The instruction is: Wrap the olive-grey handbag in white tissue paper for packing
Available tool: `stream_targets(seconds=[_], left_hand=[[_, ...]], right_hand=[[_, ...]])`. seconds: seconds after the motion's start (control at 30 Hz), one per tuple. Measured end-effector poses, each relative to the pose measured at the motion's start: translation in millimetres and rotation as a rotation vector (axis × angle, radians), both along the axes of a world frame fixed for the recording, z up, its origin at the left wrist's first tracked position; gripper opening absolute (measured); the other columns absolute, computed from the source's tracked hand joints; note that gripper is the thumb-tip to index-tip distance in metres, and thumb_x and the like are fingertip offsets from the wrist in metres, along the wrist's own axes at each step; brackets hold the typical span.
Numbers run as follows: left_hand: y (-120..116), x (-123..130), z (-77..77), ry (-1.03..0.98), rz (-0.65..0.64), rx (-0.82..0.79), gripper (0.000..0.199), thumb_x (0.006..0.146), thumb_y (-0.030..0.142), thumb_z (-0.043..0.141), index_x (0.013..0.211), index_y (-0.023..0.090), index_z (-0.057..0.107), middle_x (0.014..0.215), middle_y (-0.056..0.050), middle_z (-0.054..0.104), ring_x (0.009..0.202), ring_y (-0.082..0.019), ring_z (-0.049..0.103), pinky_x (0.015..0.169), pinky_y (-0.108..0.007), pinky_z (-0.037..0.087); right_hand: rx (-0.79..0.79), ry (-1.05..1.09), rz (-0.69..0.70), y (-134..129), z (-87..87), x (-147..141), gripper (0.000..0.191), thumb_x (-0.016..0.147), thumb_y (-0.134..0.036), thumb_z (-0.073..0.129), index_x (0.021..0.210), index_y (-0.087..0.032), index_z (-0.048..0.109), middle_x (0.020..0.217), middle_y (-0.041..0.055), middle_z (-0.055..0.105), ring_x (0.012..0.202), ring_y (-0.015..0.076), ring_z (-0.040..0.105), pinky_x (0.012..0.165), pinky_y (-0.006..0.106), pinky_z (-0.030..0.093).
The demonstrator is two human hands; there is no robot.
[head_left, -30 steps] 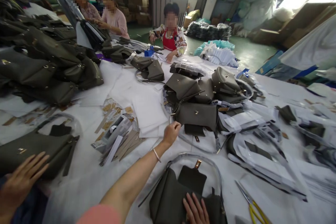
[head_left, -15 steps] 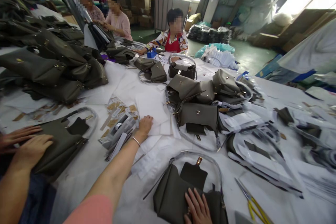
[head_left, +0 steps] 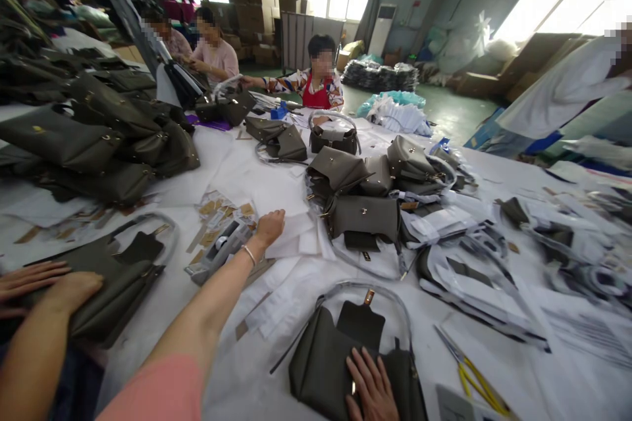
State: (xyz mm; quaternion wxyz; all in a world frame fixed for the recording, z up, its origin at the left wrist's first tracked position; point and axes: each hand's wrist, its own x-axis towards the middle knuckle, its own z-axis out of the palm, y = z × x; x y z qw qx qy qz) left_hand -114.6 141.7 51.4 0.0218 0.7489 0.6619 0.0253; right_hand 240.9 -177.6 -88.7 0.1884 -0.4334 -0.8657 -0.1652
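Note:
A dark olive handbag (head_left: pixel 320 355) lies in front of me with its flap folded back and its handle wrapped in clear plastic. My right hand (head_left: pixel 371 385) rests flat on its front, fingers stretched out. Reaching across the table, my left hand (head_left: pixel 270 227) is closed at the edge of some thin white sheets (head_left: pixel 293 237), its fingertips partly hidden. Just left of that wrist is a bundle of grey strips (head_left: pixel 222 247), with brown and clear tags (head_left: pixel 220 207) behind it.
Yellow-handled scissors (head_left: pixel 474 375) lie at right. Several handbags (head_left: pixel 363 214) cover the middle, and others form a heap (head_left: pixel 99 138) at left. A co-worker's hands (head_left: pixel 69 289) press on another handbag (head_left: pixel 118 276). A person in a red apron (head_left: pixel 316 95) sits across the table.
My left hand has curled more tightly at the white sheets, while my right hand stays on the handbag. The person across has stretched an arm toward a bag at the left.

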Motion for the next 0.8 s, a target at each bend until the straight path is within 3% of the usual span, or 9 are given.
stream_targets(seconds=[0.07, 0.17, 0.27, 0.37, 0.5, 0.6, 0.67, 0.8], left_hand=[[0, -2, 16.2, -0.026, 0.106, 0.076, 0.031, 0.1, 0.018, 0.029, 0.121, 0.011, 0.051, 0.105, -0.016, 0.064, 0.099, -0.026, 0.063, 0.077, -0.032, 0.045], [0, -8, 38.2, -0.225, 0.277, 0.167, 0.033, 0.102, 0.024, 0.026, 0.119, 0.014, 0.052, 0.099, -0.012, 0.067, 0.091, -0.022, 0.064, 0.075, -0.028, 0.043], [-4, -16, 48.2, -0.408, 0.261, 0.175, 0.03, 0.101, 0.024, 0.032, 0.109, 0.016, 0.059, 0.098, -0.009, 0.068, 0.09, -0.019, 0.063, 0.078, -0.026, 0.042], [-14, -16, 40.5, -0.341, 0.071, 0.161, 0.028, 0.099, 0.025, 0.039, 0.105, 0.016, 0.064, 0.105, -0.012, 0.067, 0.101, -0.021, 0.06, 0.089, -0.03, 0.042], [-32, 0, 11.4, -0.244, -0.107, -0.075, 0.022, 0.094, 0.021, 0.047, 0.094, 0.016, 0.068, 0.104, -0.013, 0.066, 0.104, -0.024, 0.06, 0.091, -0.034, 0.043], [-39, 12, -7.9, -0.289, -0.07, -0.199, 0.01, 0.084, 0.019, 0.06, 0.084, 0.019, 0.069, 0.09, -0.007, 0.069, 0.087, -0.02, 0.065, 0.076, -0.026, 0.045], [-38, 16, -12.4, -0.335, -0.001, -0.218, 0.007, 0.082, 0.018, 0.061, 0.082, 0.019, 0.069, 0.084, -0.004, 0.07, 0.081, -0.018, 0.065, 0.07, -0.024, 0.044], [-26, 15, 1.4, -0.423, 0.214, -0.078, 0.022, 0.095, 0.018, 0.041, 0.097, 0.014, 0.063, 0.093, -0.013, 0.068, 0.088, -0.021, 0.065, 0.073, -0.027, 0.044]], right_hand=[[-0.017, -0.013, -0.004, -1, 3.9, -1, 0.05, 0.082, -0.035, 0.056, 0.13, -0.022, 0.059, 0.142, 0.0011, 0.054, 0.145, 0.0258, 0.029, 0.122, 0.046, 0.013], [-0.035, -0.004, -0.011, -2, 8.2, -2, 0.052, 0.083, -0.035, 0.057, 0.133, -0.022, 0.058, 0.143, 0.0014, 0.053, 0.143, 0.0256, 0.032, 0.122, 0.045, 0.015], [-0.039, 0.007, -0.018, -2, 9.1, -2, 0.052, 0.084, -0.036, 0.057, 0.134, -0.022, 0.057, 0.142, 0.0013, 0.054, 0.142, 0.025, 0.034, 0.121, 0.043, 0.019], [-0.025, 0.012, -0.018, -1, 8.6, -3, 0.052, 0.084, -0.036, 0.057, 0.134, -0.022, 0.056, 0.141, 0.0018, 0.054, 0.141, 0.025, 0.035, 0.12, 0.043, 0.02], [-0.017, 0.003, -0.023, -2, 10.0, -4, 0.053, 0.085, -0.037, 0.056, 0.136, -0.022, 0.055, 0.142, 0.0014, 0.053, 0.14, 0.025, 0.037, 0.12, 0.043, 0.021], [-0.037, -0.012, -0.046, -3, 11.9, -5, 0.055, 0.086, -0.037, 0.055, 0.139, -0.023, 0.051, 0.144, 0.0004, 0.051, 0.139, 0.0246, 0.039, 0.118, 0.043, 0.024], [-0.051, -0.014, -0.063, -4, 12.5, -5, 0.056, 0.087, -0.036, 0.054, 0.141, -0.024, 0.049, 0.146, 0.0, 0.05, 0.139, 0.0245, 0.039, 0.118, 0.043, 0.023], [-0.077, -0.015, -0.08, -6, 13.5, -7, 0.057, 0.087, -0.036, 0.055, 0.142, -0.023, 0.048, 0.148, -0.0005, 0.047, 0.14, 0.024, 0.037, 0.12, 0.043, 0.018]])
